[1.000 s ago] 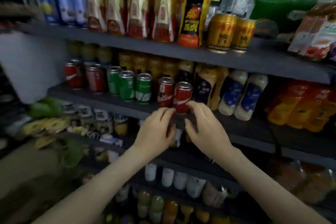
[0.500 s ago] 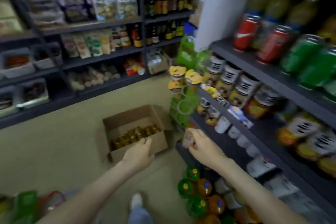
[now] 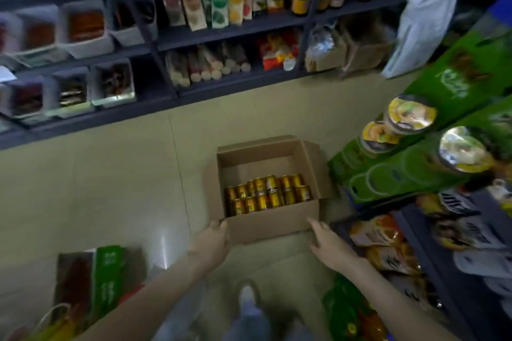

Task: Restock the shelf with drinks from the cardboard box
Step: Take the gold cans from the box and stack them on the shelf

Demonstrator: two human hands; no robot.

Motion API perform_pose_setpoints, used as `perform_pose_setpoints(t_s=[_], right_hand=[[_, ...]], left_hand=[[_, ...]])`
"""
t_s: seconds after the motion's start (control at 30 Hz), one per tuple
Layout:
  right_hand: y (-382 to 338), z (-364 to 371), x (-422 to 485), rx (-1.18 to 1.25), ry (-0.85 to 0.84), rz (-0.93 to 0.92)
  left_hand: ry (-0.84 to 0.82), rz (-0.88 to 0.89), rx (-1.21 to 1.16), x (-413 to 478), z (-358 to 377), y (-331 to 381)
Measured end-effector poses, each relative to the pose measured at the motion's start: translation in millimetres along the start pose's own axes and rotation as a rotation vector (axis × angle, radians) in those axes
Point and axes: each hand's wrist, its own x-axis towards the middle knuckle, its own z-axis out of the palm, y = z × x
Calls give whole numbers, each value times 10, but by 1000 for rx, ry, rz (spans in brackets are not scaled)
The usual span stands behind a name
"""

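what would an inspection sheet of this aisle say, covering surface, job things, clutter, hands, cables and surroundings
surface: beige tiled floor
job's things: open cardboard box on the floor; gold cans stand in its near half, far half bare
clutter: green carton on the floor, near left
hands: left hand at the box's near-left corner, grip unclear; right hand with fingers straight, tips at the near-right corner
cables: nothing seen
surroundings: right shelf with packets and lidded cups; far shelf with bins and pouches
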Motion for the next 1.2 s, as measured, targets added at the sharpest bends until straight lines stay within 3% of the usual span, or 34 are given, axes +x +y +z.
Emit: perform_pose_setpoints(t_s=[0.2, 0.37, 0.57, 0.7, 0.83, 0.93, 1.2], right_hand=[[136, -135, 791, -139, -84, 53], [344, -313, 1809, -97, -155, 117], [775, 131, 3479, -93, -230, 206], [1049, 795, 4641, -50, -209, 140], [1210, 1400, 5613, 10, -87, 33], [1349, 1686, 6082, 19, -74, 6], [1362, 1753, 6175, 200, 29, 41]], left_hand=[[-130, -50, -65, 737, 133, 63], [-84, -157, -226, 1486, 254, 61], [25, -392, -698, 2899, 1014, -98], [32, -329, -703, 4201, 1745, -79], [-63, -197, -535, 5380, 2341, 64], [-56, -201, -559, 6011, 2625, 95], [45, -227, -639, 6237, 2670, 53]])
